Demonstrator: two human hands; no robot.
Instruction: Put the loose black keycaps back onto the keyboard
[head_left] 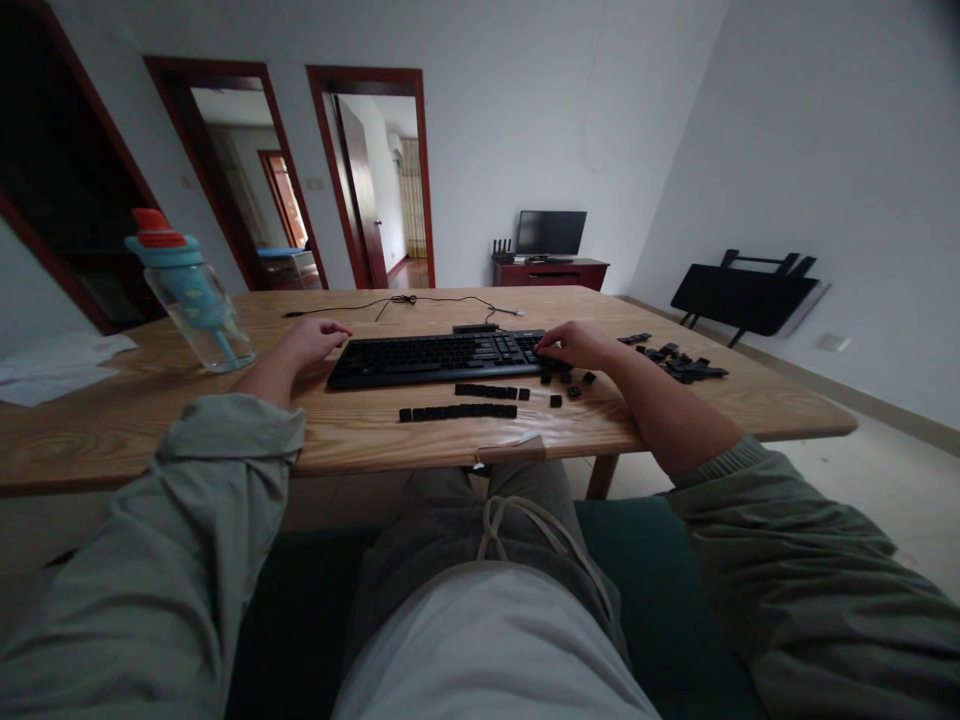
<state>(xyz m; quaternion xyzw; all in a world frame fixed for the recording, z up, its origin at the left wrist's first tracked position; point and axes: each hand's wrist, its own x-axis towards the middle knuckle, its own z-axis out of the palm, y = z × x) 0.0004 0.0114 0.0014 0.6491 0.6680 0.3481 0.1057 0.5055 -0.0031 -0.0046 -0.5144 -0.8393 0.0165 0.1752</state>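
Observation:
A black keyboard (427,358) lies on the wooden table in front of me, some of its keys lacking caps as far as I can make out. My left hand (315,342) rests beside its left end, fingers stretched forward and holding nothing visible. Over the keyboard's right end, my right hand (576,345) has its fingers pinched together at the keys; whatever is between the fingertips is hidden. Loose black keycaps (556,401) are scattered just below that hand. Two rows of keycaps (457,411) lie lined up along the near side of the keyboard.
A pile of black keycaps (686,365) sits to the right of my right hand. On the left stand a clear bottle with a red and blue lid (199,310) and white paper (60,362). A black cable (405,299) runs behind the keyboard. The table's front edge (420,458) is near my lap.

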